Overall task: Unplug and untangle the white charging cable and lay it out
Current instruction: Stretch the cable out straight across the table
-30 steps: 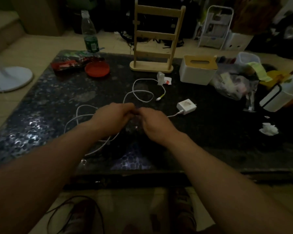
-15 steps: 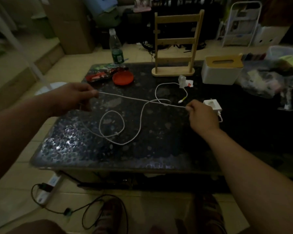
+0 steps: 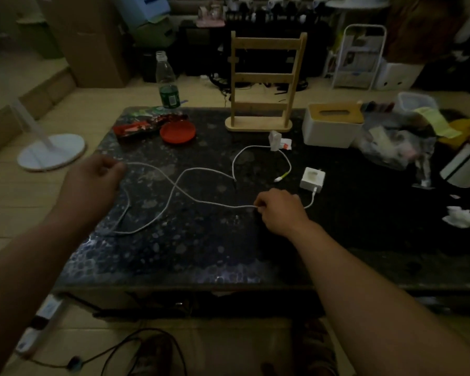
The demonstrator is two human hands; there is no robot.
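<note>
White charging cable [image 3: 201, 202] sprawled over the dark speckled table [image 3: 201, 253], crossing itself once near centre, one run looping down toward 7 o'clock. Pinched in the closed left hand [image 3: 92, 183] at 9 o'clock and in the closed right hand [image 3: 280, 210] at 3 o'clock. Still plugged into the white charger block [image 3: 312, 179] just past the right hand, toward 2 o'clock.

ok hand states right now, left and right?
Left hand: closed, pinching the white charging cable near the table's left edge.
Right hand: closed, pinching the same cable close to the white charger.
</note>
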